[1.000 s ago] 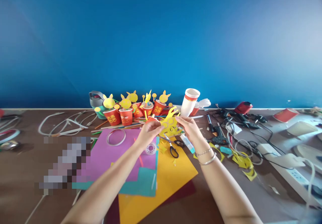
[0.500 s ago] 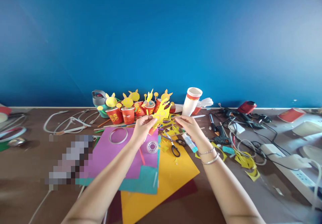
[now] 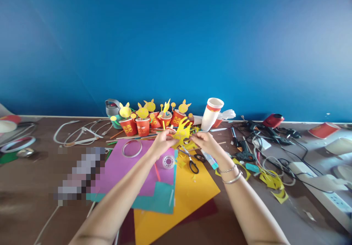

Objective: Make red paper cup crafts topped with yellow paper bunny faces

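Observation:
My left hand [image 3: 164, 142] is closed in a pinch on a yellow paper cutout [image 3: 183, 129] with jagged, finger-like strips at its top. Close to the cutout's right edge is my right hand [image 3: 205, 143], its thumb and fingers pressed together; what lies between the tips is too small to make out. Black-handled scissors [image 3: 193, 166] rest below the hands on yellow scraps. Behind them stand several red paper cups [image 3: 142, 127] with yellow eared paper heads [image 3: 125, 110] above them.
Purple [image 3: 118, 179], teal [image 3: 154, 203] and yellow sheets [image 3: 195, 193] overlap in front, with a tape roll [image 3: 168, 161] on top. A leaning white cup stack [image 3: 211, 114] stands behind. Glue guns [image 3: 243, 151], cables and a power strip [image 3: 324, 192] crowd the right.
The yellow cutout and my left hand have shifted right and slightly down. My right hand is lower, and the gap between its fingertips and the cutout has narrowed. The view has shifted a little.

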A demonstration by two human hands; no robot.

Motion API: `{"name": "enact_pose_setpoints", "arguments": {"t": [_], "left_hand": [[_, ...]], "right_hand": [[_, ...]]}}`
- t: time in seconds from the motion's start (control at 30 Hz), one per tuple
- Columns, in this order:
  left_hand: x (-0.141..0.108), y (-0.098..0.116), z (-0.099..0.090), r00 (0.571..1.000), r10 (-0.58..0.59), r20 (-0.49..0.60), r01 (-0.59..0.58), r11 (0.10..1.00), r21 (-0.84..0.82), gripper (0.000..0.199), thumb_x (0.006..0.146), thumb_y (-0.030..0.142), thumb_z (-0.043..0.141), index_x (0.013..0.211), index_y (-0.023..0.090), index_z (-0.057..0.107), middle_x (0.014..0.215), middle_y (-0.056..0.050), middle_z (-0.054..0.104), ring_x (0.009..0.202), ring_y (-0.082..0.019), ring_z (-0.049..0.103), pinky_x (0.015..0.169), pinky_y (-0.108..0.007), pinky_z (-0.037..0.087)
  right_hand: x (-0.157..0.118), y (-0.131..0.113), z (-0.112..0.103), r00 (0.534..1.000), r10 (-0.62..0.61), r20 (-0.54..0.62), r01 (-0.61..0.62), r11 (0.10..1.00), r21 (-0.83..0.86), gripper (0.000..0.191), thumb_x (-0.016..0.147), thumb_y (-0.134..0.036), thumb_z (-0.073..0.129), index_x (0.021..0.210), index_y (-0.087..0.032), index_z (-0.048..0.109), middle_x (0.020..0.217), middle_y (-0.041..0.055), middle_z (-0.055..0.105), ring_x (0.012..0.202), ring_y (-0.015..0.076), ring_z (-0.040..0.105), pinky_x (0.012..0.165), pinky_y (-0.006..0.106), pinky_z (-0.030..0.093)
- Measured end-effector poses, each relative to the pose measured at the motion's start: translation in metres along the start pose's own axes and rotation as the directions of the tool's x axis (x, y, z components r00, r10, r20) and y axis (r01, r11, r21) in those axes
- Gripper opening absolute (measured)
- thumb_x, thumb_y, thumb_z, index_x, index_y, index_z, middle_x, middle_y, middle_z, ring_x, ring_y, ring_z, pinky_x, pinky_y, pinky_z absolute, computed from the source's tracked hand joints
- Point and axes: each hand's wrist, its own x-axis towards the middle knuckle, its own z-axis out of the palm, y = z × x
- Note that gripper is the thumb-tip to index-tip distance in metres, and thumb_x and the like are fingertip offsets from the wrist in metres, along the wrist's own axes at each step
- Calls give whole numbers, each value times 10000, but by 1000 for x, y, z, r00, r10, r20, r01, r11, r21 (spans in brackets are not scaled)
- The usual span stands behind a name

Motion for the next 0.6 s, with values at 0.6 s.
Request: {"name": "enact_pose_setpoints", "arguments": {"t": [0.6], "left_hand": [[2, 6, -9, 991, 44, -124, -49, 998, -37, 322, 577, 373, 770, 778, 142, 671, 646, -18, 671, 560, -131, 597, 468, -207, 441]], "right_hand": [[-27, -23, 24, 861, 435, 263, 43, 453, -891, 361, 682, -145, 671, 1042, -152, 676, 1018, 159, 712, 979, 310, 673, 743, 334, 496]]}}
